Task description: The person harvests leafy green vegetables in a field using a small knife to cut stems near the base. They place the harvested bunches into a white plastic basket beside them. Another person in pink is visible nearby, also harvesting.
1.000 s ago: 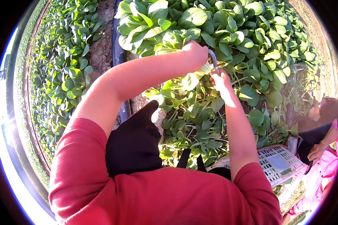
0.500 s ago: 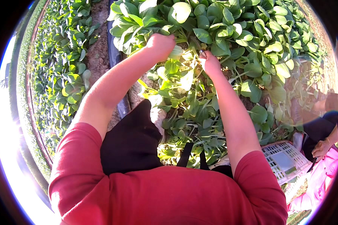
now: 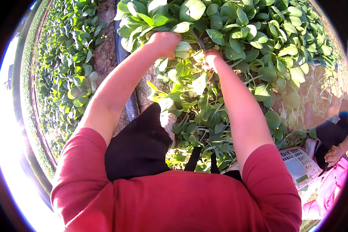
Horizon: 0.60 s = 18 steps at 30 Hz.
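My left hand (image 3: pixel 165 43) is closed around a head of bok choy (image 3: pixel 183 50), whose pale, thick stalk end sticks out to the right of my fist. Its leaves merge with the plants behind, so I cannot tell where they end. Just right of it, my right hand (image 3: pixel 212 58) is closed on a knife. The narrow grey blade of the knife (image 3: pixel 200 42) points up and away among the stems, and its handle is hidden in my fingers. Loose yellowish-green leaves (image 3: pixel 199 83) lie below both hands.
Dense bok choy plants (image 3: pixel 259 31) fill the bed ahead and to the right. Another leafy row (image 3: pixel 71 50) runs along the left, past a soil furrow (image 3: pixel 104 50) and dark plastic sheeting (image 3: pixel 130 104). At lower right, a pale plastic crate (image 3: pixel 299 166) stands beside another person's hand (image 3: pixel 332 154).
My right hand has turned, so the knife blade now shows pointing forward. My left hand keeps its hold on the bok choy and has shifted only slightly. The view has moved a little.
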Motion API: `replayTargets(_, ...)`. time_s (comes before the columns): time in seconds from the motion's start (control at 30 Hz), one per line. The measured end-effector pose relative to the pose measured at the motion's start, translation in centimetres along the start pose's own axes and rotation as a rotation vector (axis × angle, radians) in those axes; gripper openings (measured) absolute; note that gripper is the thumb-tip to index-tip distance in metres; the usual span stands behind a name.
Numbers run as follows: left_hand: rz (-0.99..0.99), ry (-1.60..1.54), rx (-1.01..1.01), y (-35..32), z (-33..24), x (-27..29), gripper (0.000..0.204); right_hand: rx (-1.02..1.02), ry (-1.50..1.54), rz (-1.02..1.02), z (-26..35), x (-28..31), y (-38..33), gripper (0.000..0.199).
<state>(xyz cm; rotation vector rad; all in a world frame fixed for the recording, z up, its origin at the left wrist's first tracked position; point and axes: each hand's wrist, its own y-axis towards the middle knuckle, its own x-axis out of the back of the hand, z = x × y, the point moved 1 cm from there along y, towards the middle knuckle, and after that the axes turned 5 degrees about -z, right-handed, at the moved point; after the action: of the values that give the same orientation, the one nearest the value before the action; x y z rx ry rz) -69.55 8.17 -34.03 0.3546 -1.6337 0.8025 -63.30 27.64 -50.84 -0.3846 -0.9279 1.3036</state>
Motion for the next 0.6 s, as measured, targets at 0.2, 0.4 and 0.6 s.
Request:
replayTargets(0.2,-0.111,-0.140,-0.020,-2.7,1.7,-0.6,0.062,-0.147,0.119,0.255,-0.8,2.1,-8.6,0.012)
replayTargets(0.4,-0.108,-0.910,-0.096,-8.2,-1.5,3.2,0.069,0.298,0.819,0.057,-6.9,5.5,-17.7,0.020)
replayTargets(0.6,0.123,-1.556,0.015,-13.0,-6.2,2.4,0.080,0.504,1.361,0.363,-3.9,5.0,-22.9,0.055)
